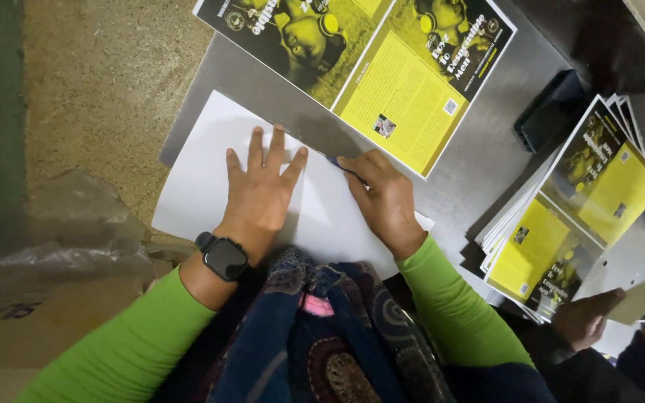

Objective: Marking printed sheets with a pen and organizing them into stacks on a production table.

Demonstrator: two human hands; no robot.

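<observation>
Left hand (261, 188) lies flat, palm down, fingers spread, pressing on a white sheet (203, 179) on the grey metal table (479, 164). Black smartwatch (222, 256) on that wrist, bright green sleeve (125, 339) behind it. Right hand (384, 200) sits just right of the left one, also on the white sheet, fingers curled and closed on a small dark tool (337, 163) whose tip pokes out toward the far-left; what kind of tool, cannot tell. The two hands are apart, a narrow strip of white paper showing between them.

The white sheet lies at the near-left part of the table, turned at an angle, its left corner hanging past the table edge over the tan floor (106, 82). Just beyond it, far side, lies a flat printed cover (360, 60) in yellow and black, face up, its near corner close to the right hand. Right of the hands, a fanned stack of the same yellow-black covers (569, 224). A black flat object (550, 112) lies far-right on the table, beside the stack.

Near-right corner: another person's hand (587, 317) in a dark sleeve touches the near edge of the stack. Near-left: brown cardboard with clear plastic wrap (61, 246) on the floor.
</observation>
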